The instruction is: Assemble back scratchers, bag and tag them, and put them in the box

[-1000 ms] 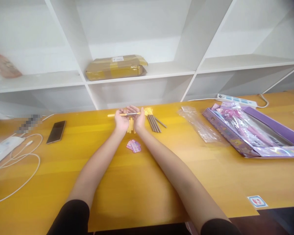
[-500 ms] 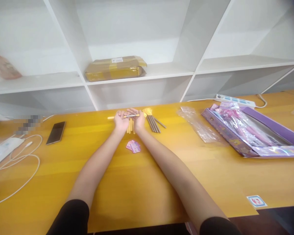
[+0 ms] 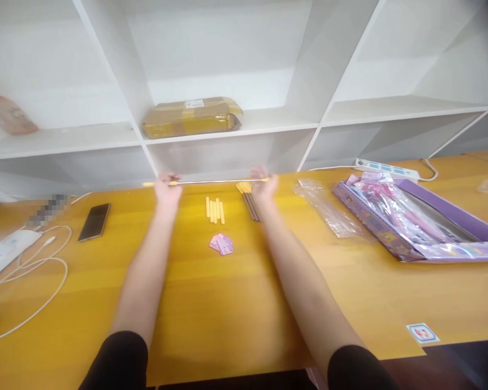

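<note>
A thin metal telescopic rod (image 3: 215, 181) with yellow ends is stretched level between my two hands, above the back of the table. My left hand (image 3: 168, 188) is closed around its yellow handle, which sticks out to the left. My right hand (image 3: 265, 188) is at the other yellow end, its fingers blurred but closed on it. Between my forearms lie several yellow sticks (image 3: 215, 210) side by side. Nearer to me are small pink and purple cards (image 3: 222, 244). Several dark metal rods (image 3: 250, 206) with yellow ends (image 3: 244, 187) lie partly hidden behind my right hand.
Right of my arms lie a clear plastic bag (image 3: 329, 208) and an open purple box (image 3: 374, 225) of pink wrapped items. A phone (image 3: 94, 222), white cables (image 3: 61, 265) and a power strip (image 3: 8, 252) are at left. White shelves behind hold a taped parcel (image 3: 193, 118).
My hands have moved apart, left and right, and the rod between them has lengthened. The yellow sticks beneath are now uncovered, while my right hand covers part of the dark rods.
</note>
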Demonstrator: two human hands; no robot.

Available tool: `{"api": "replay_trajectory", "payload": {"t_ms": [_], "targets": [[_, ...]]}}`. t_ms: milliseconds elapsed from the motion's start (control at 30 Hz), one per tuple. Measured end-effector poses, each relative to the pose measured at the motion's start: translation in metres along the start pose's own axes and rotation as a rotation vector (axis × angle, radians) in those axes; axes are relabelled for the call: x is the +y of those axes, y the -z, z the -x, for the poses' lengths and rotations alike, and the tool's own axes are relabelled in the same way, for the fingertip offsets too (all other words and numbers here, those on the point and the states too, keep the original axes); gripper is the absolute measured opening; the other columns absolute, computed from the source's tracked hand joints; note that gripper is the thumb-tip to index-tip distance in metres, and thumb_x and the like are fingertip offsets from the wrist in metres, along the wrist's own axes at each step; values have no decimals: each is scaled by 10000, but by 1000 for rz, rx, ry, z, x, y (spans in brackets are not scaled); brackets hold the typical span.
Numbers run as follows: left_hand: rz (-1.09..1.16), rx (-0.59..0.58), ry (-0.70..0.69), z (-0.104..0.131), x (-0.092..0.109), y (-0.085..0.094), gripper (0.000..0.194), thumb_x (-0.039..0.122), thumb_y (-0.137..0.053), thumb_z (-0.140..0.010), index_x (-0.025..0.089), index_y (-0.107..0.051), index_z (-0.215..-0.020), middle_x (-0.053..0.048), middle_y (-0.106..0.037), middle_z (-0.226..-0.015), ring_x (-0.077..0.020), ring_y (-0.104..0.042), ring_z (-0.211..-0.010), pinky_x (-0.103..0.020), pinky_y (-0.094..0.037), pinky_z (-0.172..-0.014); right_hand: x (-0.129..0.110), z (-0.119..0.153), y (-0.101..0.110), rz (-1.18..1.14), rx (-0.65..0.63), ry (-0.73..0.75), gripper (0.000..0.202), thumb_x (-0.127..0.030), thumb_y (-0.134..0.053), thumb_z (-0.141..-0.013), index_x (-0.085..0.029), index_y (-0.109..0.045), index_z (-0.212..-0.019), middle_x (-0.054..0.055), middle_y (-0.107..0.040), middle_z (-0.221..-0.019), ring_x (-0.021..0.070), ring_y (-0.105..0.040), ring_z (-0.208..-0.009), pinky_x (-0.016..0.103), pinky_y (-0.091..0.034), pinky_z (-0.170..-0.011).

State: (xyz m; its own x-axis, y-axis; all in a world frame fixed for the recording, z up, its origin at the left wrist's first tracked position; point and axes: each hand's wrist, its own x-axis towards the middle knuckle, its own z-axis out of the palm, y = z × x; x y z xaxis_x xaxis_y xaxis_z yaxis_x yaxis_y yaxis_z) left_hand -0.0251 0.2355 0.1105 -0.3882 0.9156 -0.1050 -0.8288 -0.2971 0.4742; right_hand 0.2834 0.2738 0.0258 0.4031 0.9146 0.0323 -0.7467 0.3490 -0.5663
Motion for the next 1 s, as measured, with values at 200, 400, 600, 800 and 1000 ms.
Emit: {"api": "replay_trajectory", "payload": {"t_ms": [200, 400, 600, 800, 1000], "targets": [[40, 38, 6, -28, 66, 59, 411, 36, -400, -1011, 214, -220, -687, 48, -229, -520, -130, -425, -506, -238, -404, -585, -75, -51, 98, 147, 135, 5, 557, -289, -260, -1092, -151, -776, -937, 155, -819, -1156, 150, -767, -917, 266, -629, -809], [-27, 49, 115, -38, 13, 98, 349, 50, -482, -953, 220, -308, -703, 61, -290, -525, -135, -407, -507, -254, -388, -593, -64, -48, 112, 119, 253, -62, 521, -303, -247, -1115, -188, -732, -964, 131, -817, -1052, 153, -767, -845, 269, -631, -715], [-60, 60, 139, -52, 11, 106, 319, 93, -489, -950, 226, -309, -722, 70, -308, -529, -130, -423, -504, -262, -406, -610, -66, -59, 114, 108, 267, -59, 542, -365, -204, -1146, -192, -693, -990, 125, -808, -1037, 141, -772, -832, 252, -622, -697], [-67, 68, 124, -57, 9, 110, 321, 122, -472, -973, 227, -283, -735, 73, -302, -532, -124, -430, -495, -255, -399, -603, -56, -60, 109, 111, 288, -43, 527, -384, -235, -1133, -187, -694, -963, 137, -810, -1015, 145, -766, -812, 232, -611, -656], [-77, 72, 148, -61, 13, 110, 307, 140, -449, -1004, 230, -305, -748, 73, -331, -530, -129, -475, -509, -259, -419, -621, -58, -61, 111, 78, 289, -38, 547, -427, -233, -1136, -181, -705, -1008, 145, -815, -1108, 142, -760, -842, 231, -609, -657]]}}
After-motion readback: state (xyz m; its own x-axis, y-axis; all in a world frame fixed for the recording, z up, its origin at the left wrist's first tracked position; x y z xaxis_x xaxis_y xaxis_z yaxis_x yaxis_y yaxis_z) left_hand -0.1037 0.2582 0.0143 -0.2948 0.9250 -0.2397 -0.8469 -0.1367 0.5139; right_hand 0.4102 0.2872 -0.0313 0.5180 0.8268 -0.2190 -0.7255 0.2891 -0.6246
